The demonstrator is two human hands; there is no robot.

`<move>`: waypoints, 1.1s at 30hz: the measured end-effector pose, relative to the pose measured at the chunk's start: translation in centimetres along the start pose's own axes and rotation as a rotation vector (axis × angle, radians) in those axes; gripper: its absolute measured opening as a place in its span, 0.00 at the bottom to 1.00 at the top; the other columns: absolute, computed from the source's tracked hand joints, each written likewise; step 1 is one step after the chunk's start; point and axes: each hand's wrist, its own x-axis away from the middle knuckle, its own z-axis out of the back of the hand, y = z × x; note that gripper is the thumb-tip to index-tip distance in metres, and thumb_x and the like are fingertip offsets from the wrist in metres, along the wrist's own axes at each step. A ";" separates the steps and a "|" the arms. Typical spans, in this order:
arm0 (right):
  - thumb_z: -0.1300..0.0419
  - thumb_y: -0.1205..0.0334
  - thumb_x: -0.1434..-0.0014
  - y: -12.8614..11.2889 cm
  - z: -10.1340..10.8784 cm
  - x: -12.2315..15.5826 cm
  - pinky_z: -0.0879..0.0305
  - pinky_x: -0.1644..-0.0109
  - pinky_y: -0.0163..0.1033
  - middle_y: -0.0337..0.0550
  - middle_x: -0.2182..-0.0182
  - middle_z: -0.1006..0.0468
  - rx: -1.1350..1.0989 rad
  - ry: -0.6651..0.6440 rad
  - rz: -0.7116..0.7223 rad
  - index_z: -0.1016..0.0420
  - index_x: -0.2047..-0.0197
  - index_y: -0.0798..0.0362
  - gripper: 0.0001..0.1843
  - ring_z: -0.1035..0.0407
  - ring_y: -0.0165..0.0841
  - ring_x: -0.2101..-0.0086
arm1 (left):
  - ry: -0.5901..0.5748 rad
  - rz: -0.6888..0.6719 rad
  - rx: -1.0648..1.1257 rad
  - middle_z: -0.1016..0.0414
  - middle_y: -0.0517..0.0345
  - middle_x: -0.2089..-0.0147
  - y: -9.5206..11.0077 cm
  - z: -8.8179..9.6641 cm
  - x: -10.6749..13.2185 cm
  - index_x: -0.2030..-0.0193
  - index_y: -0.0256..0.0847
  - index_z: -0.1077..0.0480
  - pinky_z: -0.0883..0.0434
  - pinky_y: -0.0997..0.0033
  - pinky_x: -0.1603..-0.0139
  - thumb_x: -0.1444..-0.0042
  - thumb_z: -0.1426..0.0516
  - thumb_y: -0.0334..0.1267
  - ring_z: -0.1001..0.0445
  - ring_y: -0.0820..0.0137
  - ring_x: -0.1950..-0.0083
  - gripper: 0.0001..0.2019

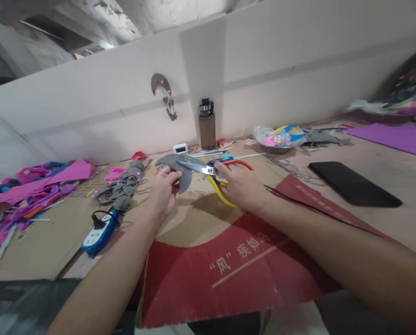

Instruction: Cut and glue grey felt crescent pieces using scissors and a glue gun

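Left hand: the left hand (166,186), centre of the frame, thumb and fingers pinched together on the felt.
Workpiece: one gray felt piece (186,180), curved, centre of the frame, raised above the cardboard (249,265).
Right hand: the right hand (241,184), just right of centre, closed around the scissors (206,169).
Tool: silver blades pointing left, overlapping the felt; whether it lies between them cannot be told. A red grip (242,164) shows above the hand, a yellow grip (221,194) below.
Work surface: cardboard, tan at centre, red with pale lettering at lower centre.
Left side: pink and purple scraps (68,173); nearer the centre, gray felt ornaments (127,181) and a blue-and-white power strip (99,235), black plug inserted.
Upper centre: gray crescent ornament (161,83) with dangling pieces, against the white wall (106,97); below it, a small white clock (180,149); to the right, a brown bottle (207,131), upright, black lid.
Right side: bowl (280,149) of plastic-wrapped items; black phone (354,184), flat; purple sheet (396,138).
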 end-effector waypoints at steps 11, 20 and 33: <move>0.53 0.52 0.36 0.3 0.1 -0.1 0.46 0.66 0.37 0.50 0.59 0.23 0.086 -0.023 0.051 0.41 0.38 0.48 0.24 0.30 0.40 0.62 | 0.085 0.017 0.059 0.34 0.66 0.79 0.5 0.1 -0.3 0.78 0.38 0.36 0.40 0.81 0.79 0.63 0.41 0.28 0.37 0.80 0.79 0.07; 0.57 0.54 0.34 0.0 0.4 -0.1 0.49 0.67 0.37 0.51 0.60 0.23 0.123 -0.069 0.065 0.41 0.39 0.48 0.23 0.29 0.39 0.65 | 0.246 0.167 0.170 0.29 0.64 0.79 1.2 0.0 -0.4 0.77 0.37 0.33 0.38 0.81 0.81 0.65 0.43 0.26 0.32 0.78 0.79 0.05; 0.51 0.47 0.37 0.3 -0.4 -0.4 0.49 0.72 0.35 0.42 0.70 0.23 -0.288 -0.061 -0.074 0.34 0.48 0.48 0.20 0.33 0.33 0.75 | 0.020 -0.013 -0.065 0.28 0.65 0.74 0.4 1.0 -0.9 0.70 0.40 0.30 0.35 0.80 0.74 0.59 0.39 0.31 0.31 0.77 0.76 0.07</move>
